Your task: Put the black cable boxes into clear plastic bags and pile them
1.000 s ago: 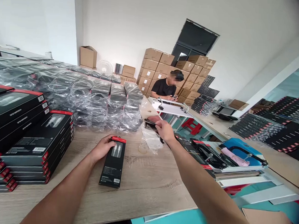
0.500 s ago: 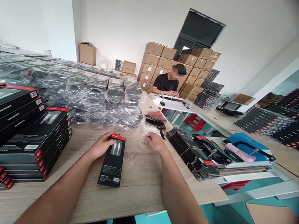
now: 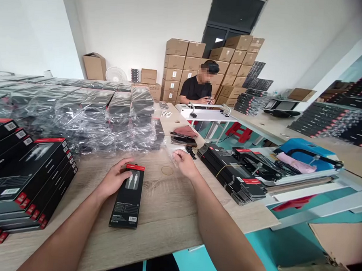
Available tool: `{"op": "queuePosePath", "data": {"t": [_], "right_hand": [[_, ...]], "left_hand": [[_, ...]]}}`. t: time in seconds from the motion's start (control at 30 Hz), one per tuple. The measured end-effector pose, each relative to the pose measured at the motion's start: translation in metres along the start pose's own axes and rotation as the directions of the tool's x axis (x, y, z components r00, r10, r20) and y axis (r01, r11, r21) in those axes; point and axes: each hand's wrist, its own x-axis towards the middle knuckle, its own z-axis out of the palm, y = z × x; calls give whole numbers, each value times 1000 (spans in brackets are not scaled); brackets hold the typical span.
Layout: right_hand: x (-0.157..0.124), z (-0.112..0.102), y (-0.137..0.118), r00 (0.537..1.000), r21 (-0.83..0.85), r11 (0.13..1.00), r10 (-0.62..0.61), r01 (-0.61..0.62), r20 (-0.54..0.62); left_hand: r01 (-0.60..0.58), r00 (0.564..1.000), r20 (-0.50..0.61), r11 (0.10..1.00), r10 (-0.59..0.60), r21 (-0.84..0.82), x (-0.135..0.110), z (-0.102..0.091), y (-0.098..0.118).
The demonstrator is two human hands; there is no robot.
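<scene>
Box (image 3: 125,203) clamped near its top in left hand (image 3: 115,177), with right hand (image 3: 184,163) curled rightward of that grip by clear bag (image 3: 169,150), hold impossible to tell, seemingly picking up, needing a fine pinch.

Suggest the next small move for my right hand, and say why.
I'd probably pinch the thin, clear plastic and draw it toward the flat, rectangular black box with the red top edge: your right hand has its fingertips right by the plastic, though whether their grip is closed is unclear, and your left hand holds the box.
</scene>
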Motion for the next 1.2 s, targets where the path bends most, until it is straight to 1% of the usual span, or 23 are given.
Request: {"op": "queuePosePath", "data": {"t": [0.07, 0.13, 0.2, 0.27, 0.3, 0.37, 0.43, 0.5, 0.57, 0.63, 0.7, 0.73, 0.8, 0.83, 0.87, 0.9, 0.93, 0.97, 1.0, 1.07, 1.13, 1.17, 1.2], "right_hand": [[-2, 2, -6, 998, 40, 997, -62, 63, -17], [-5, 6, -14, 989, 4, 989, -150, 150, -6], [-9, 11, -23, 971, -86, 967, -237, 239, 30], [-13, 15, -33, 950, -154, 938, -304, 311, 65], [-15, 17, -37, 941, -172, 926, -327, 337, 83], [-18, 20, -43, 927, -179, 911, -354, 372, 124], [-19, 23, -46, 923, -156, 914, -351, 374, 158], [-17, 24, -44, 937, -121, 935, -314, 334, 153], [-14, 22, -38, 965, -93, 963, -243, 253, 101], [-10, 19, -31, 987, -69, 984, -160, 161, 19], [-8, 15, -23, 996, -29, 996, -82, 81, -39], [-7, 14, -20, 997, 0, 999, -53, 54, -47], [-5, 11, -15, 999, 75, 997, -22, 24, -26], [-5, 10, -14, 1000, 107, 994, -18, 19, -10], [-5, 9, -13, 1000, 131, 991, -19, 19, 0], [-5, 9, -13, 1000, 145, 989, -22, 22, 4], [-5, 10, -13, 999, 149, 988, -32, 30, 8], [-6, 11, -15, 999, 141, 989, -49, 47, 14], [-7, 12, -17, 997, 123, 990, -76, 72, 27], [-9, 14, -24, 987, 73, 988, -140, 135, 73], [-11, 16, -33, 975, 26, 981, -193, 191, 106], [-13, 17, -38, 970, 11, 976, -216, 216, 113], [-15, 17, -42, 964, 2, 970, -240, 241, 116]], "left_hand": [[-35, 999, -13, 998, 35, 48, 0, 6, 7], [-53, 999, 5, 993, 53, 109, 3, 15, 17], [-27, 998, 61, 986, 17, 162, 10, 28, 25], [27, 992, 112, 978, -51, 205, 20, 41, 31], [45, 989, 129, 977, -73, 210, 26, 47, 31], [41, 982, 173, 984, -72, 175, 35, 55, 29], [25, 978, 202, 995, -45, 102, 39, 59, 22], [52, 980, 190, 998, -59, 44, 40, 61, 14], [104, 980, 167, 994, -105, 16, 37, 63, 9], [135, 978, 161, 991, -136, 15, 35, 64, 8], [143, 974, 174, 989, -148, 40, 32, 61, 14], [143, 971, 185, 987, -153, 69, 29, 55, 19], [147, 968, 176, 973, -179, 177, 23, 36, 33], [148, 974, 135, 959, -184, 241, 18, 23, 41], [157, 981, 60, 941, -182, 299, 14, 10, 50], [158, 986, -7, 933, -165, 324, 9, -2, 58], [135, 991, -40, 940, -128, 313, 4, -12, 65], [102, 995, -48, 955, -92, 278, 0, -18, 71], [64, 998, -24, 970, -60, 234, -3, -20, 74], [-3, 996, 92, 988, -11, 154, -6, -10, 71], [-37, 966, 258, 994, 9, 107, -1, 10, 58], [-28, 956, 294, 995, -2, 99, 2, 20, 50], [-16, 957, 290, 996, -11, 90, 7, 29, 40]]}}
